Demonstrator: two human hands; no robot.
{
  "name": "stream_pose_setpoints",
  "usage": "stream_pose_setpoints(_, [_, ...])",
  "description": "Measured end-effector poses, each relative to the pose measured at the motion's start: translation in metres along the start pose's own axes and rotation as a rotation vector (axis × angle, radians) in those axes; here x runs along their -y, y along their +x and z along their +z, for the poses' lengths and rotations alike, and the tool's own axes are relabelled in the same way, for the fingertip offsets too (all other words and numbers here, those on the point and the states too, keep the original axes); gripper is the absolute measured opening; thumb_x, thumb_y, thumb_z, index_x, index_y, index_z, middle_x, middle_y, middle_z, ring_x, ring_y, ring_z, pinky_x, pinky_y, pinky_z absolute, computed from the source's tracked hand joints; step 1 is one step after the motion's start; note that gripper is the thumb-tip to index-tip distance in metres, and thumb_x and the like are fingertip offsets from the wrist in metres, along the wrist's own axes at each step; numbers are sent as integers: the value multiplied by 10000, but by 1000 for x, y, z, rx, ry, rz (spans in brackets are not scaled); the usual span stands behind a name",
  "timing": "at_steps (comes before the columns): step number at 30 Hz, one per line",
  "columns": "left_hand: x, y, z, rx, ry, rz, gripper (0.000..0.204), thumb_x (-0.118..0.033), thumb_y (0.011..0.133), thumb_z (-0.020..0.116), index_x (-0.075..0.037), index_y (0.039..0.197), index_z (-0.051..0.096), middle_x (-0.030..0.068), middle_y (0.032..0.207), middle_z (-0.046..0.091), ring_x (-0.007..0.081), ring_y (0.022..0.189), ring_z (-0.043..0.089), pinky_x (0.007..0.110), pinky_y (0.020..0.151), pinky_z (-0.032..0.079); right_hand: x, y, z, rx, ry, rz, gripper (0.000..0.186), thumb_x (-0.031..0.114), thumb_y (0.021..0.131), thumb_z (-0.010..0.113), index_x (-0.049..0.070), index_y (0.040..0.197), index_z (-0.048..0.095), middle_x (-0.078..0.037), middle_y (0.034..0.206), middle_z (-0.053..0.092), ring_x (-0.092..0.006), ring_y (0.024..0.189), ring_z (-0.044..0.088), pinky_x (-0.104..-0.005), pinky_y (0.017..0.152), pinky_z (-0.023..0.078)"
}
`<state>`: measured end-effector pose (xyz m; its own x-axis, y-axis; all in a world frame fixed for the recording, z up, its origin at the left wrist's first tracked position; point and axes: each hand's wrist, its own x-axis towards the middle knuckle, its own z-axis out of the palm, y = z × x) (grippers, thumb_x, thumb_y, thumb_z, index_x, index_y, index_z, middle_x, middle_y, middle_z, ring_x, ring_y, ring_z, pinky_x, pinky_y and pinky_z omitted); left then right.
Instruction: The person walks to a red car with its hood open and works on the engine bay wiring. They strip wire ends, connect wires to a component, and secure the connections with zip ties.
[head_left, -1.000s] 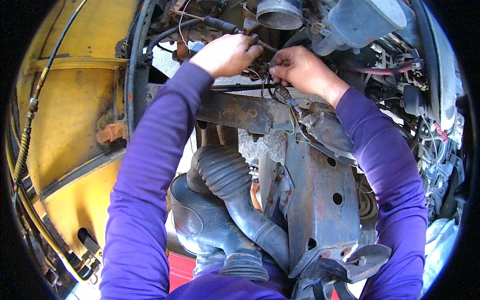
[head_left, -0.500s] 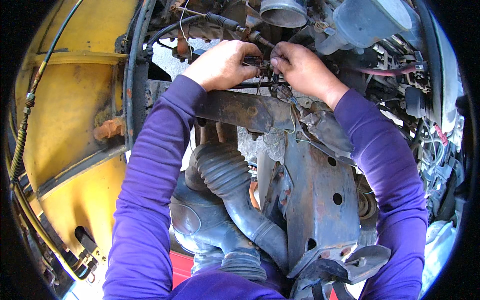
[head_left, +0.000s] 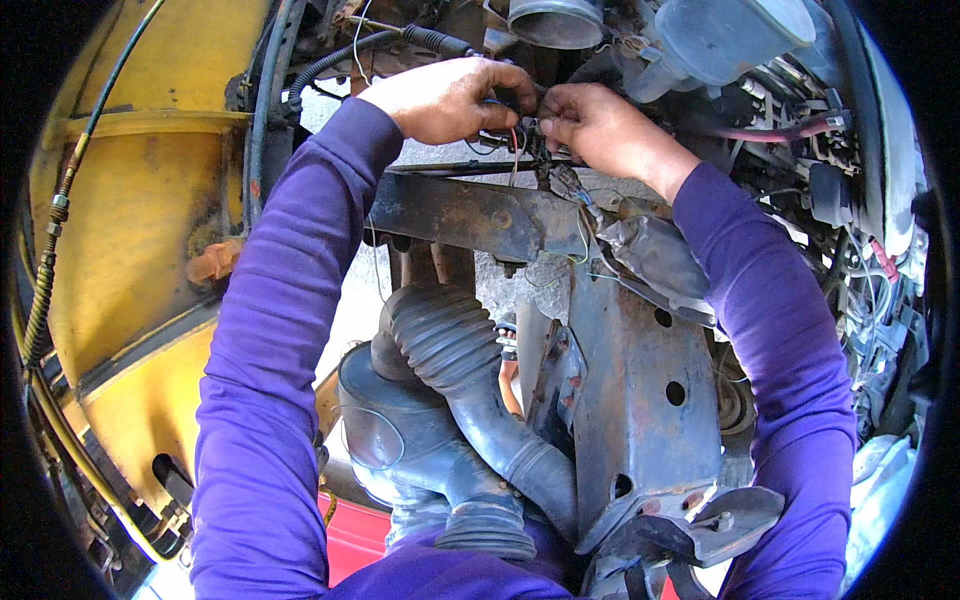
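Note:
My left hand (head_left: 450, 100) has thumb and fingers closed around thin wires (head_left: 514, 145), one red and one pale, high in the middle of the view. Just to its right, my right hand (head_left: 605, 132) pinches at the same small bundle, its fingertips nearly meeting the left's; exactly what it grips is partly hidden. A connector with wires (head_left: 567, 184) hangs below my fingers over a rusty crossmember (head_left: 450, 215). A corrugated dark hose (head_left: 435, 40) runs just above my left hand.
A yellow body panel (head_left: 135, 250) fills the left. Below are a ribbed intake hose (head_left: 445, 335) and a holed metal plate (head_left: 640, 390). A grey funnel-shaped part (head_left: 725, 35) and dense wiring (head_left: 870, 290) are at right. Another person's arm (head_left: 510, 385) shows through the gap.
My left hand dropped toward the wires, then rose slightly and shifted left over the last half second. My right hand has moved slightly up. The red wire now shows between my hands.

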<state>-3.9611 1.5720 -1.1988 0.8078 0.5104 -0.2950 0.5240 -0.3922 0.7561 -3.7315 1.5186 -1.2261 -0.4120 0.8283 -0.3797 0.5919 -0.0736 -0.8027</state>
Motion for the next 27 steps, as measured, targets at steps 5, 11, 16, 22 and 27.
stream_pose_setpoints(5, [-8,-8,6,27,-160,-188,330,-207,1009,607,-22,1282,605,111,1093,726,164,865,672,331,774,550,2,-6,-2,-30,-107,-137,213,177,932,686,4,1049,724,-192,946,741,-309,874,712,-409,819,540])
stream_pose_setpoints(11, [-19,-5,22,-120,89,-124,403,-286,903,714,14,1159,627,210,1076,713,331,1001,679,415,883,518,0,-4,1,-96,-127,-208,203,164,907,692,1,1021,727,-227,974,728,-368,911,708,-435,833,539])
stream_pose_setpoints(16, [5,-4,45,-216,-168,-124,341,-239,903,686,13,1132,676,168,1009,735,262,922,699,386,846,538,-3,-4,2,-127,-120,-189,199,165,911,684,5,1020,728,-229,971,727,-377,917,705,-440,841,538])
stream_pose_setpoints(22, [5,-6,47,-155,-316,-179,302,-208,923,675,20,1122,681,87,1005,723,165,875,669,319,791,541,2,-5,5,-87,-23,-51,194,173,941,666,17,1038,731,-191,963,742,-352,924,712,-434,865,540])
stream_pose_setpoints(27, [-13,-4,59,-201,-448,-341,272,-194,922,694,6,1106,687,74,967,704,131,785,672,290,712,554,-2,-4,5,-61,69,-15,204,179,953,666,9,1045,733,-145,906,745,-272,813,709,-407,772,551])
